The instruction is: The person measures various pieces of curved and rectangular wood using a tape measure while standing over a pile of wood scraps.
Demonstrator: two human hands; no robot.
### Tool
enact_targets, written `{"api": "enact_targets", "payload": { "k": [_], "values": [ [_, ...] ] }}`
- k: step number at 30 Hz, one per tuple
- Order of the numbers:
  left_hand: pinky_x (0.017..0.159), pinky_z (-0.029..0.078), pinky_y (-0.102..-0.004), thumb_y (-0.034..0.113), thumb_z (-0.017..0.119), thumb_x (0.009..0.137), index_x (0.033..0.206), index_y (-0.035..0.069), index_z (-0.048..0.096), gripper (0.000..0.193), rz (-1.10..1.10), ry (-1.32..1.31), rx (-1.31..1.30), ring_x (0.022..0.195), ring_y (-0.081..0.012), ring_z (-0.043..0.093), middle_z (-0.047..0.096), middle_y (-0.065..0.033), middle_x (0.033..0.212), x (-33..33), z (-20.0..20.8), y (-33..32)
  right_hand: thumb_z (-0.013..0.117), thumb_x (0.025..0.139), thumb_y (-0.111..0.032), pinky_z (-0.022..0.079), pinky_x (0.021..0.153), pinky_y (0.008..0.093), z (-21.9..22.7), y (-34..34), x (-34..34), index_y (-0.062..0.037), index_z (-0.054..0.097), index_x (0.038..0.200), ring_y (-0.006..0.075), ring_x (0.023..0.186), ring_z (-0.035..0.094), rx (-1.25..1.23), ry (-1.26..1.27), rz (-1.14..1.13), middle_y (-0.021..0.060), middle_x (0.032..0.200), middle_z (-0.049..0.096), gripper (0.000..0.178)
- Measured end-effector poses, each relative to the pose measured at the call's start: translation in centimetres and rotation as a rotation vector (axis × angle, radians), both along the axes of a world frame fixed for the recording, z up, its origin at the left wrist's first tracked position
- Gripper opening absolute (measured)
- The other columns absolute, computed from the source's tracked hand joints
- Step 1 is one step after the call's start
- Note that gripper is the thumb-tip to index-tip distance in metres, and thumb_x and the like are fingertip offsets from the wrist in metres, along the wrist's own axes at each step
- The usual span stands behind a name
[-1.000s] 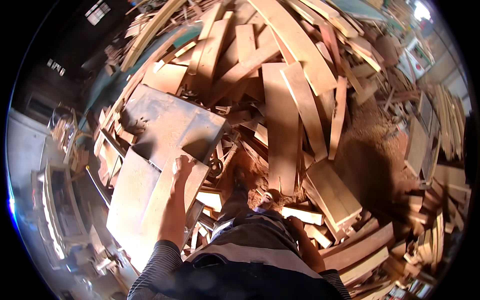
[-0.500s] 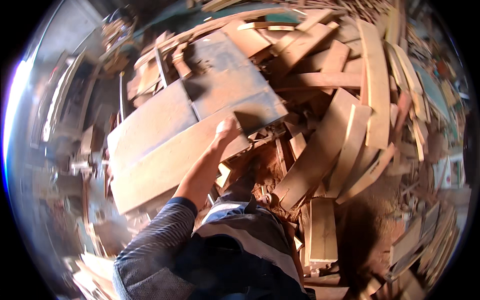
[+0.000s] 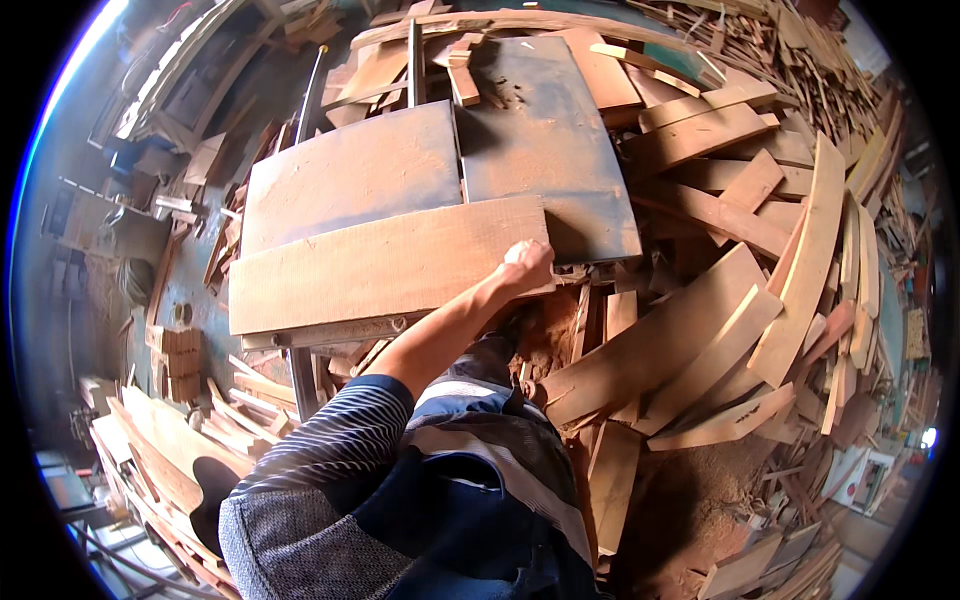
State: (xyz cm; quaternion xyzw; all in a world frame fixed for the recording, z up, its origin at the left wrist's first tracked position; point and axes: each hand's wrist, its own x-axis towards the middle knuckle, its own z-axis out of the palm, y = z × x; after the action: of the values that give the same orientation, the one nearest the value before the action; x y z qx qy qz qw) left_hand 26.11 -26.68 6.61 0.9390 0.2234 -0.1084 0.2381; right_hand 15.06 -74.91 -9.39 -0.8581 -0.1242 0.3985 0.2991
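A wide, pale wooden board [image 3: 390,265] lies flat along the near side of a metal saw table [image 3: 530,130] dusted with sawdust. My left hand [image 3: 528,265] is closed at the board's right end, by its near corner, with the knuckles up. The fingers curl out of sight at the edge. A narrow slot separates the two halves of the table top. A small stack of wood blocks [image 3: 462,70] sits at its far side. My right hand is not in view.
Curved planks [image 3: 660,335] lie heaped right of the table, close to my legs. Sawdust [image 3: 690,500] covers the ground there. Stacked boards [image 3: 165,455] stand at the lower left, and a small block pile [image 3: 175,360] is further left. Scrap wood [image 3: 780,60] fills the far right.
The view has turned, so the table appears further right and more level. My left hand has shifted along the board's right end, from the far corner toward the near corner.
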Motion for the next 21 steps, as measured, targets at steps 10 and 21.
{"api": "enact_targets", "payload": {
  "k": [10,21],
  "values": [
    [0.063,0.054,-0.048,0.023,0.068,0.078,0.08,0.002,0.069,0.021,0.276,-0.146,-0.246,0.067,-0.0397,0.067,0.067,-0.0226,0.074,-19.4,2.0,-1.9,0.067,0.098,-0.022,0.051,0.065,0.0221,8.3,18.5,13.9,-0.0015,0.063,0.128,0.01,0.074,0.063,0.348,0.251,-0.254,0.0036,0.096,0.068,0.037],
    [0.055,0.05,-0.0341,0.038,0.07,0.095,0.093,-0.001,0.071,0.039,1.234,-0.251,-0.571,0.06,-0.0143,0.062,0.068,-0.006,0.072,-31.7,0.2,-2.0,0.066,0.096,-0.051,0.045,0.086,0.0322,9.7,33.1,19.3,-0.011,0.063,0.111,0.0125,0.101,0.056,0.386,0.432,-0.185,-0.0006,0.11,0.062,0.043]
  ]
}}
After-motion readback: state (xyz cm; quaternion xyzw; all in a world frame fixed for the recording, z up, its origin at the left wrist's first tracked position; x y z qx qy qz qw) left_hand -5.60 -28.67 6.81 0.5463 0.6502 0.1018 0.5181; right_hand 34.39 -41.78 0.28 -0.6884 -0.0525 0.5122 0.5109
